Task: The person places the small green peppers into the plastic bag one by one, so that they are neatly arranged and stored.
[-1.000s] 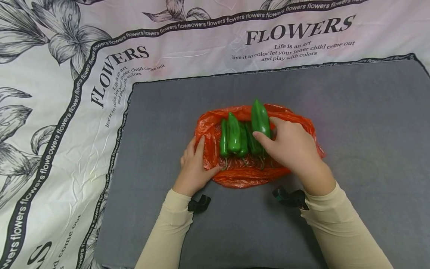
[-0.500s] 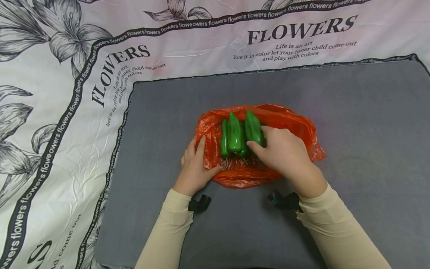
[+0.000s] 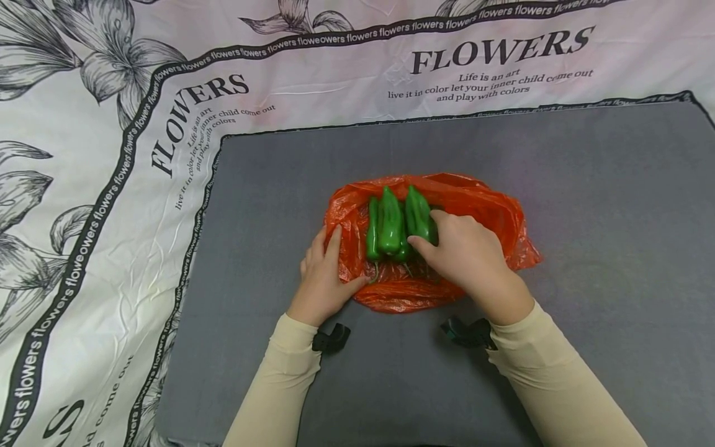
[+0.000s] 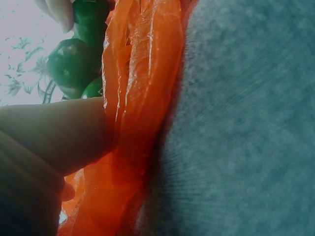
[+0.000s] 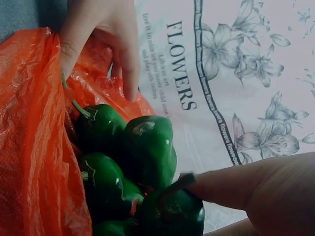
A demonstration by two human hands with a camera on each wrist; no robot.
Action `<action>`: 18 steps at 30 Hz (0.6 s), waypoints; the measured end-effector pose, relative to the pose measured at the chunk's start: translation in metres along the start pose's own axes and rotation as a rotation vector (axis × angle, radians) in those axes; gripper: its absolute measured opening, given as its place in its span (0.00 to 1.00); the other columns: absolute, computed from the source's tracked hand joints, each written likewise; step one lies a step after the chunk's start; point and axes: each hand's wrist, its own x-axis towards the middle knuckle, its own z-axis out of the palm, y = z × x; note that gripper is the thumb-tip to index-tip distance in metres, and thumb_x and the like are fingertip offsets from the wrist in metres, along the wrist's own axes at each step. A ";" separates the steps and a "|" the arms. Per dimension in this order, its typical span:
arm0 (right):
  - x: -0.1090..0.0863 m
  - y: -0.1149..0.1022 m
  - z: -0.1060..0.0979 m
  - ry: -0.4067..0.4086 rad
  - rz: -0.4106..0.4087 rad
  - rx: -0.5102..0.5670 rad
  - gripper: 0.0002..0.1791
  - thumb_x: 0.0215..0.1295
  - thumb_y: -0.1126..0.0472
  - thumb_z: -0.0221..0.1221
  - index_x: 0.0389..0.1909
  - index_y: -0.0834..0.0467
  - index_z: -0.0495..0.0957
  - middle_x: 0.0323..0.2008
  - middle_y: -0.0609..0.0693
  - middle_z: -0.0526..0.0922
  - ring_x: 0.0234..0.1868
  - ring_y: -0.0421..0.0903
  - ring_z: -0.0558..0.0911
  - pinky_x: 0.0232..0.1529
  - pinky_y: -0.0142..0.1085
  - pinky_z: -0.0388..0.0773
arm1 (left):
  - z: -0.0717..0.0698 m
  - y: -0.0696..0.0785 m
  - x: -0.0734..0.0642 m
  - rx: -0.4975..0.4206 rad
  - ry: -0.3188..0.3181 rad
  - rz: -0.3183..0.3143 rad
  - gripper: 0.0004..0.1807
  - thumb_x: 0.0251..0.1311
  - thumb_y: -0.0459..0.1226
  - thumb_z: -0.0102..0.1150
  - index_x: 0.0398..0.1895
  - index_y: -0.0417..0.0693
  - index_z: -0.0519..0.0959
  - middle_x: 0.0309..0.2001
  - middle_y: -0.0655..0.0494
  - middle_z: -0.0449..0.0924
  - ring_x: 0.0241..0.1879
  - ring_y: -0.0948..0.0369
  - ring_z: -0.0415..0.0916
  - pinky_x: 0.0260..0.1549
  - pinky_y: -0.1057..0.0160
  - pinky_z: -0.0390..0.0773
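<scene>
A crumpled red plastic bag (image 3: pixel 404 300) lies opened out, with several green peppers (image 3: pixel 390 230) side by side inside it. My right hand (image 3: pixel 472 251) pinches the rightmost visible pepper (image 3: pixel 417 214), thumb on its left, fingers hidden behind it. In the right wrist view that pepper (image 5: pixel 170 211) shows its cut-looking stem beside my thumb (image 5: pixel 221 189). At the bag's left end, my left hand (image 3: pixel 323 282) holds the rim between spread thumb and fingers. The left wrist view has its thumb (image 4: pixel 59 135) against the bag's orange-red folds (image 4: pixel 142 88).
Beneath the bag is a grey table surface (image 3: pixel 603 279). A white cloth (image 3: pixel 313 87) printed with flowers and lettering borders it at the back and left. A black strapped device (image 3: pixel 332 339) sits at the left wrist, and a similar device (image 3: pixel 468 332) at the right.
My right hand has moved left and down with the pepper, bringing it in beside the other peppers in the bag. My left hand has stayed at the bag's left end.
</scene>
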 end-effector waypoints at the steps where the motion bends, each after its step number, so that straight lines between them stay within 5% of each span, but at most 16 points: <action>1: 0.000 0.000 0.000 0.003 0.001 0.002 0.24 0.70 0.43 0.66 0.52 0.58 0.79 0.29 0.53 0.82 0.28 0.51 0.79 0.21 0.41 0.73 | 0.000 0.000 0.000 0.001 0.000 -0.001 0.61 0.58 0.52 0.78 0.86 0.46 0.49 0.83 0.40 0.43 0.78 0.38 0.49 0.73 0.36 0.50; 18: -0.002 0.004 0.001 0.006 -0.010 0.010 0.34 0.67 0.38 0.68 0.61 0.59 0.77 0.34 0.53 0.85 0.32 0.51 0.82 0.24 0.44 0.76 | -0.001 0.002 -0.002 0.008 -0.010 -0.008 0.61 0.59 0.52 0.77 0.86 0.47 0.49 0.83 0.40 0.43 0.78 0.38 0.49 0.74 0.35 0.50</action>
